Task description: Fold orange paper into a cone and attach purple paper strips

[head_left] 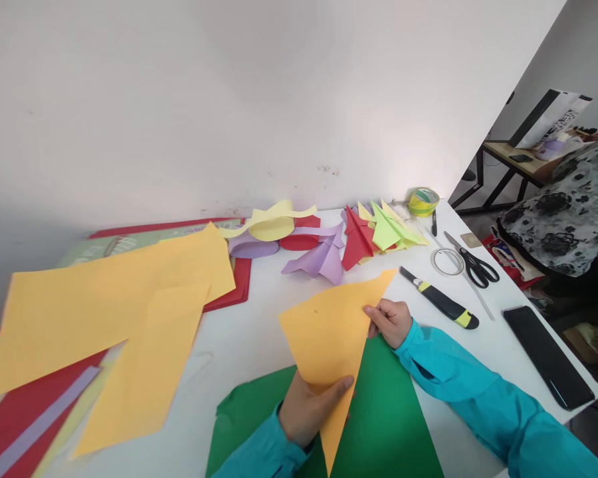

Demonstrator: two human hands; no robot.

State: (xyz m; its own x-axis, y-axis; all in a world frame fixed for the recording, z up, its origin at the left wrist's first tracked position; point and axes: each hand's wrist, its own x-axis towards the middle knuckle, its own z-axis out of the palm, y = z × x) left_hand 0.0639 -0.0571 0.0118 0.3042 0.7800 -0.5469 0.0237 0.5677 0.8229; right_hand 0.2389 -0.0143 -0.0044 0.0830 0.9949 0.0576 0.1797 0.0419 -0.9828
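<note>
Between my hands is a sheet of yellow-orange paper [323, 332], raised and tilted above a green sheet [389, 411]. Its long right edge looks straight, like a fold, and it narrows to a point at the bottom. My left hand [309, 405] grips the lower part, thumb on top and fingers behind, mostly hidden. With thumb and fingers my right hand [389, 321] pinches the right edge near the upper corner. Just beyond the paper lie a purple folded paper plane [319, 260] and a red paper plane [357, 238].
More yellow-orange sheets [109, 299] cover the left side, over red paper [44, 411]. Along the wall are paper rings [272, 228] and a tape roll [423, 202]. A utility knife [446, 305], scissors [478, 269], a narrow tape roll [447, 263] and a phone [548, 357] lie right.
</note>
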